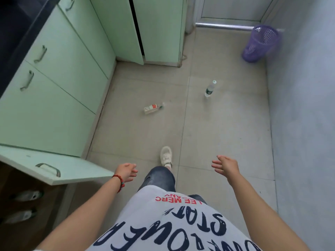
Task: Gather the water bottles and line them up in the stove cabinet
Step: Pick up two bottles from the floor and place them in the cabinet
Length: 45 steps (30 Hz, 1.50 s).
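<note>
Your left hand (pixel 126 171) and right hand (pixel 225 165) are both held out in front of you, fingers loosely spread, holding nothing. One bottle (pixel 210 89) stands upright on the floor (pixel 226 127) at about 1 o'clock, well ahead of you. Another bottle, with a red label (pixel 152 108), lies on its side at 12 o'clock, apart from the first. At 8 o'clock the cabinet door (pixel 59 169) hangs open; two bottles (pixel 27 195) lie inside, blurred.
</note>
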### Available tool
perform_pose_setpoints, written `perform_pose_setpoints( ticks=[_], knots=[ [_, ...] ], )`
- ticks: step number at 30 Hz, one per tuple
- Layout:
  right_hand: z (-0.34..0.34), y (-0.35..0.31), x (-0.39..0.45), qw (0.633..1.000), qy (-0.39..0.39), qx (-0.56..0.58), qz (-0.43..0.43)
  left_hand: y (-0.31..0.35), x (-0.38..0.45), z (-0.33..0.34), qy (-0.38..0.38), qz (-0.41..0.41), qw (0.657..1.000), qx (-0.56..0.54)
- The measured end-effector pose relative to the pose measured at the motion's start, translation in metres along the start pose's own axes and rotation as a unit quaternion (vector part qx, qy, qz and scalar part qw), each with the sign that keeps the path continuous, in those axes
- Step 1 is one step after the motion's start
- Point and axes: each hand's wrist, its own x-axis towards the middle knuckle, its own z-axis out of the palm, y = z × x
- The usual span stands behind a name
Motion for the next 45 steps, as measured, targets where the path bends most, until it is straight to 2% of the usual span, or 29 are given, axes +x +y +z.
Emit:
perform_pose_setpoints(
  ticks=[5, 10, 19, 23, 26, 31, 36, 41, 45],
  knots=[
    [0.015, -0.084, 0.054, 0.999, -0.006, 0.015, -0.029, 0.064, 0.046, 0.004, 0.014, -0.024, 1.000, 0.005],
    [0.011, -0.148, 0.096, 0.999, 0.028, 0.029, 0.012, 0.166, 0.076, 0.016, 0.012, -0.039, 0.998, 0.036],
    [-0.017, -0.220, 0.158, 0.994, 0.076, 0.044, 0.068, 0.397, 0.110, 0.104, -0.055, 0.072, 0.990, 0.107],
    [-0.033, -0.259, 0.199, 0.993, 0.074, 0.036, 0.090, 0.471, 0.128, 0.147, -0.068, 0.104, 0.986, 0.110],
    [-0.047, -0.304, 0.244, 0.993, 0.066, 0.037, 0.089, 0.503, 0.148, 0.173, -0.053, 0.104, 0.987, 0.109],
    [-0.066, -0.400, 0.307, 0.997, 0.038, 0.022, 0.067, 0.523, 0.164, 0.205, -0.021, 0.037, 0.995, 0.096],
    [-0.065, -0.474, 0.376, 0.997, 0.015, -0.058, 0.054, 0.548, 0.184, 0.228, -0.002, 0.002, 0.996, 0.088],
    [-0.043, -0.505, 0.436, 0.995, 0.008, -0.087, 0.050, 0.575, 0.224, 0.248, -0.008, -0.007, 0.994, 0.108],
    [-0.012, -0.497, 0.503, 0.993, -0.005, -0.096, 0.071, 0.588, 0.292, 0.273, -0.027, -0.010, 0.990, 0.136]
  ],
)
